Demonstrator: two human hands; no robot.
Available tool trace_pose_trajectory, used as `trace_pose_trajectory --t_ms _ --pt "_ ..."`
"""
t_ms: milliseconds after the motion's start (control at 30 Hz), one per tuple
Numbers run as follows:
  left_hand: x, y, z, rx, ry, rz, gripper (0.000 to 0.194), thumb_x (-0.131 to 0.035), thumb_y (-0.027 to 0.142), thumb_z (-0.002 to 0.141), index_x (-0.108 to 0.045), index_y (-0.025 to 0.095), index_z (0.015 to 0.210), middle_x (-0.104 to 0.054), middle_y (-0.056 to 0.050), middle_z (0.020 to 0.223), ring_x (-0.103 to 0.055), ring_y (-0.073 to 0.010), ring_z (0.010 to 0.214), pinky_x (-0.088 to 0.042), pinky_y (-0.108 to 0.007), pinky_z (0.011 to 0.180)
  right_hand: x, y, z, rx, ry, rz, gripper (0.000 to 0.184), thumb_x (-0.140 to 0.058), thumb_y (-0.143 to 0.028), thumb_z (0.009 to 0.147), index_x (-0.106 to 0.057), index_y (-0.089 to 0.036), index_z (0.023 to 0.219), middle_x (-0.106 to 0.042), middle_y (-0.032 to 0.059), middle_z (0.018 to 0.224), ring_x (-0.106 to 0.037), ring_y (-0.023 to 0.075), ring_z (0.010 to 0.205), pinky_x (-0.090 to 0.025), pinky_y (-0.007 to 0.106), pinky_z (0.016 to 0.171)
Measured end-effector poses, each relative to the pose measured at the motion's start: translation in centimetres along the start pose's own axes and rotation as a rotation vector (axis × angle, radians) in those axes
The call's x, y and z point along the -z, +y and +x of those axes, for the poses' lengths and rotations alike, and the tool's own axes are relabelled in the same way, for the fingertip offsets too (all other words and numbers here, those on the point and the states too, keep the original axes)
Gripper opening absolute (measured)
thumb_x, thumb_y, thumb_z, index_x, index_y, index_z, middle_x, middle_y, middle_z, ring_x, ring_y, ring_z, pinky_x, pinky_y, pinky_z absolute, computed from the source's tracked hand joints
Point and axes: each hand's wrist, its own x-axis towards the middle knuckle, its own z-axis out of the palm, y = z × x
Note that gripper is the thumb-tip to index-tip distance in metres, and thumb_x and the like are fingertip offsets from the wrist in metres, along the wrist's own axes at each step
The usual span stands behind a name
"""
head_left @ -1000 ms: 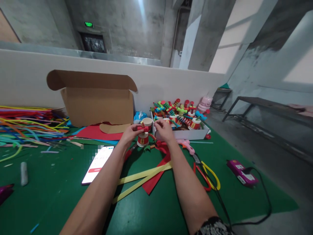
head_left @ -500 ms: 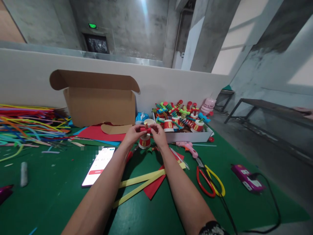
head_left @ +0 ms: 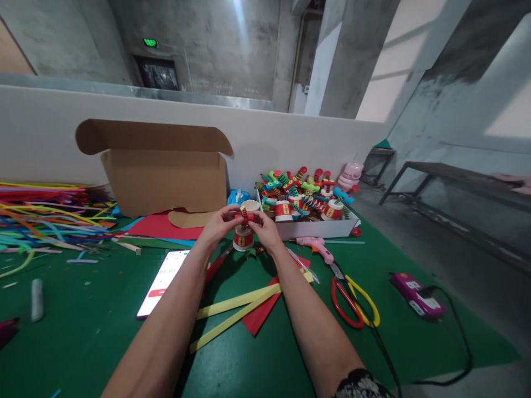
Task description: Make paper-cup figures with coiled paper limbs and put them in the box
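My left hand [head_left: 218, 224] and my right hand [head_left: 262, 228] meet over a small red piece [head_left: 244, 217], both pinching it from either side. Just under them stands a small paper cup with a red band [head_left: 243, 237] on the green mat [head_left: 103, 331]. A second pale cup [head_left: 250, 205] shows right behind the fingers. A coiled striped pipe cleaner sticks up from the red piece.
A white tray [head_left: 319, 228] of finished colourful cup figures sits to the right. An open cardboard box [head_left: 161, 177] stands behind. A phone [head_left: 164, 282], yellow and red paper strips [head_left: 236, 309], scissors [head_left: 352, 298], a pink glue gun [head_left: 315, 246], a purple device with cable [head_left: 417, 301], and piled pipe cleaners [head_left: 41, 213] lie around.
My right hand moved left from the tray side to join my left hand on the red piece. The view shifted slightly.
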Motion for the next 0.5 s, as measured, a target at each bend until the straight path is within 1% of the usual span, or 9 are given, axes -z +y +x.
trace_pose_trajectory --t_ms 67,133,200,300,400,500 --pt "0.20 0.39 -0.02 -0.054 0.046 -0.003 0.064 -0.084 0.048 0.052 -0.067 0.017 0.105 -0.073 -0.009 0.095 -0.066 -0.0229 0.089 -0.050 -0.036 0.082 -0.06 -0.23 -0.06 -0.003 -0.004 0.007 0.025 -0.061 -0.018 0.071 -0.061 -0.024 0.096 -0.069 -0.0013 0.091 -0.065 0.0146 0.079 -0.055 0.028 0.073" --pt "0.26 0.65 -0.02 -0.124 0.100 0.007 0.061 -0.082 0.051 0.055 -0.068 0.017 0.104 -0.072 -0.009 0.095 -0.066 -0.0225 0.089 -0.050 -0.036 0.082 -0.15 -0.47 -0.15 -0.003 -0.013 0.017 0.025 -0.061 -0.018 0.071 -0.060 -0.023 0.096 -0.068 -0.0015 0.090 -0.065 0.0136 0.075 -0.055 0.028 0.072" --pt "0.18 0.78 -0.02 -0.164 0.127 0.023 0.058 -0.082 0.051 0.056 -0.069 0.016 0.100 -0.073 -0.009 0.093 -0.066 -0.0224 0.088 -0.051 -0.035 0.082 -0.25 -0.58 -0.18 -0.002 -0.018 0.028 0.026 -0.062 -0.019 0.072 -0.059 -0.024 0.098 -0.067 -0.0019 0.089 -0.065 0.0124 0.071 -0.055 0.027 0.071" --pt "0.01 0.79 -0.03 -0.171 0.139 0.035 0.058 -0.083 0.052 0.053 -0.071 0.015 0.096 -0.073 -0.009 0.088 -0.067 -0.0219 0.083 -0.052 -0.035 0.078 -0.42 -0.40 -0.03 -0.021 0.003 0.063 0.030 -0.065 -0.021 0.070 -0.055 -0.024 0.098 -0.065 -0.0033 0.086 -0.064 0.0108 0.066 -0.055 0.026 0.067" --pt "-0.10 0.67 0.00 -0.176 0.158 0.051 0.057 -0.083 0.052 0.052 -0.071 0.014 0.093 -0.073 -0.009 0.083 -0.066 -0.0208 0.076 -0.052 -0.035 0.073 -0.58 0.02 0.20 -0.048 0.033 0.107 0.033 -0.068 -0.023 0.068 -0.049 -0.024 0.095 -0.061 -0.0049 0.081 -0.064 0.0105 0.063 -0.055 0.025 0.063" --pt "-0.16 0.58 0.01 -0.176 0.168 0.060 0.055 -0.083 0.051 0.051 -0.071 0.013 0.090 -0.073 -0.008 0.081 -0.066 -0.0206 0.073 -0.052 -0.034 0.071 -0.70 0.30 0.26 -0.031 0.052 0.082 0.029 -0.069 -0.027 0.068 -0.048 -0.023 0.087 -0.059 -0.0062 0.077 -0.064 0.0106 0.062 -0.054 0.025 0.062"
